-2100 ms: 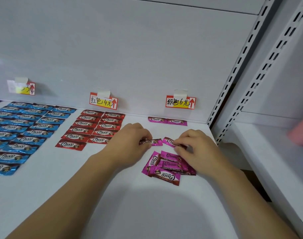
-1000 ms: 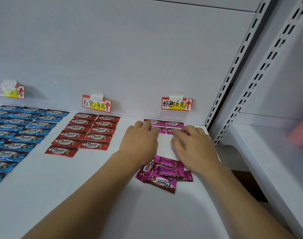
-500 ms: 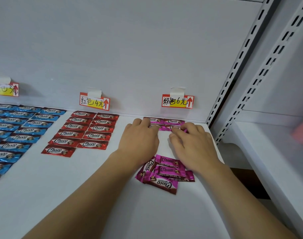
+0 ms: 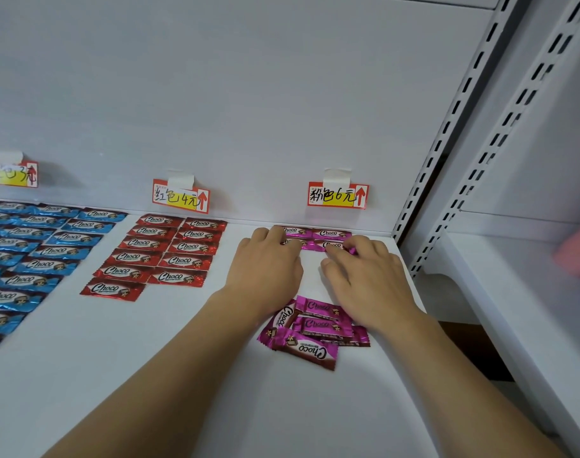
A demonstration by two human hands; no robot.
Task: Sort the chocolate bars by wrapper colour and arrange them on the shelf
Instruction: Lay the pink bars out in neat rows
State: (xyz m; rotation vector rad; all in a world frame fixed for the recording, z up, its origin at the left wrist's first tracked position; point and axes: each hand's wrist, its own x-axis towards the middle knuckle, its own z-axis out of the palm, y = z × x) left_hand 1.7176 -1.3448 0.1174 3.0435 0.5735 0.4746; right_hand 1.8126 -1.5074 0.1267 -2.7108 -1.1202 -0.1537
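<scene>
Pink bars lie in two short rows at the back of the white shelf (image 4: 189, 342), under the pink price tag (image 4: 337, 195). My left hand (image 4: 265, 262) lies flat with its fingertips on the left bar of the front pink row (image 4: 310, 245). My right hand (image 4: 364, 272) presses its fingertips on the right bar of that row. The back pink row (image 4: 330, 233) shows above the fingers. A loose heap of pink bars (image 4: 310, 330) sits between my wrists. Red bars (image 4: 179, 256) lie in two columns under the red tag (image 4: 181, 200). Blue bars (image 4: 37, 246) fill the left.
A slotted white upright (image 4: 447, 127) closes the shelf on the right, with a second upright and a neighbouring shelf beyond it. A blurred pink object (image 4: 577, 256) stands on that shelf. A blue price tag (image 4: 12, 173) hangs at the far left.
Both hands carried one pink bar each from beside the heap to the back of the shelf and set them down as a second row in front of the first pink pair.
</scene>
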